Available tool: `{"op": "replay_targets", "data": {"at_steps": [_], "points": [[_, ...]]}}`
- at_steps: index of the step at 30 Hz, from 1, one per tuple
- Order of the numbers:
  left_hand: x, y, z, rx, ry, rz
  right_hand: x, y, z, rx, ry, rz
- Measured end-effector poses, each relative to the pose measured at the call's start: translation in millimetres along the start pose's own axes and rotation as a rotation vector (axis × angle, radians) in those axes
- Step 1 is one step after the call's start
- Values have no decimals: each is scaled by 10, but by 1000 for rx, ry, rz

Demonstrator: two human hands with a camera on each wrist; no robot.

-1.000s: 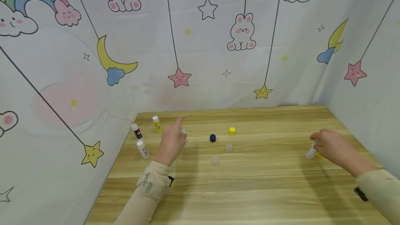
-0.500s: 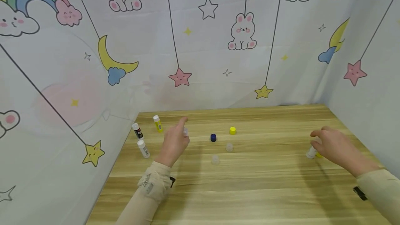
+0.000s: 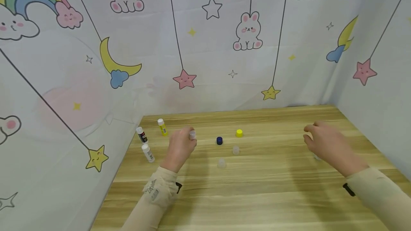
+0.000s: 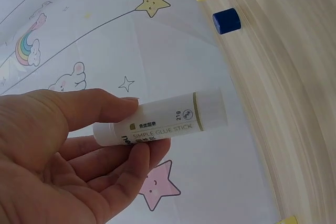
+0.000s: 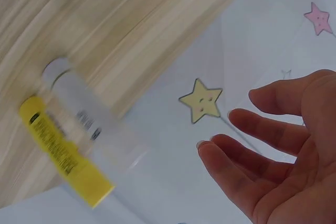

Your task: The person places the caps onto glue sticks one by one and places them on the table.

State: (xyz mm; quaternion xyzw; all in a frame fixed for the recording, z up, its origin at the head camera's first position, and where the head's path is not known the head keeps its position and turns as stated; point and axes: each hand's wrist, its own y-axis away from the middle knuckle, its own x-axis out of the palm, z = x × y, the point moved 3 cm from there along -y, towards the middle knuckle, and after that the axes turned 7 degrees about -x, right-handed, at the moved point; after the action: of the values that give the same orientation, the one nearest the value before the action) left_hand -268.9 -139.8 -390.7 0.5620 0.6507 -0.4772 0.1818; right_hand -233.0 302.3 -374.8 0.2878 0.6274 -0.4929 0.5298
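Note:
My left hand (image 3: pixel 179 149) is raised over the left half of the table and pinches a white glue stick (image 4: pixel 168 114) between thumb and fingers. Its printed label faces the left wrist camera. My right hand (image 3: pixel 334 149) holds nothing; its fingers are loosely bent, as the right wrist view shows. Close to it, but apart, a white glue stick (image 5: pixel 94 114) and a yellow glue stick (image 5: pixel 63 150) stand side by side on the table. In the head view my right hand hides most of that pair.
Several caps lie mid-table: a dark blue cap (image 3: pixel 219 140), a yellow cap (image 3: pixel 239 133) and two translucent caps (image 3: pixel 236 150). At the left edge stand a black glue stick (image 3: pixel 141 135), a yellow glue stick (image 3: pixel 162 127) and a white glue stick (image 3: pixel 148 153). A printed curtain (image 3: pixel 212 52) surrounds the table.
My right hand has let go of the white glue stick on the right and moved left, away from it. The left index finger, stretched out before, is now bent, and its glue stick has tilted.

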Motion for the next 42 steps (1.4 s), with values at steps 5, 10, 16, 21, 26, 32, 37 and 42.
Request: {"op": "replay_targets", "data": {"at_steps": [5, 10, 16, 21, 26, 32, 37, 42], "points": [[0, 4, -47, 29, -14, 10, 74, -126, 217, -37, -33, -19], [24, 16, -70, 42, -22, 28, 205, -238, 413, -89, -67, -13], [29, 28, -80, 51, -4, 13, 444, -446, 686, -119, -161, 55], [57, 31, -101, 66, 13, 27, 649, -616, 945, -134, -232, 104], [76, 37, -137, 58, 16, 38, 820, -784, 1171, -141, -286, 154], [101, 44, -170, 63, 28, 56, 1033, -917, 1327, -99, -336, 217], [110, 58, -177, 61, 33, 43, 1162, -973, 1398, -100, -357, 210], [125, 65, -180, 42, 33, 30, 1237, -998, 1450, -118, -364, 180]]}}
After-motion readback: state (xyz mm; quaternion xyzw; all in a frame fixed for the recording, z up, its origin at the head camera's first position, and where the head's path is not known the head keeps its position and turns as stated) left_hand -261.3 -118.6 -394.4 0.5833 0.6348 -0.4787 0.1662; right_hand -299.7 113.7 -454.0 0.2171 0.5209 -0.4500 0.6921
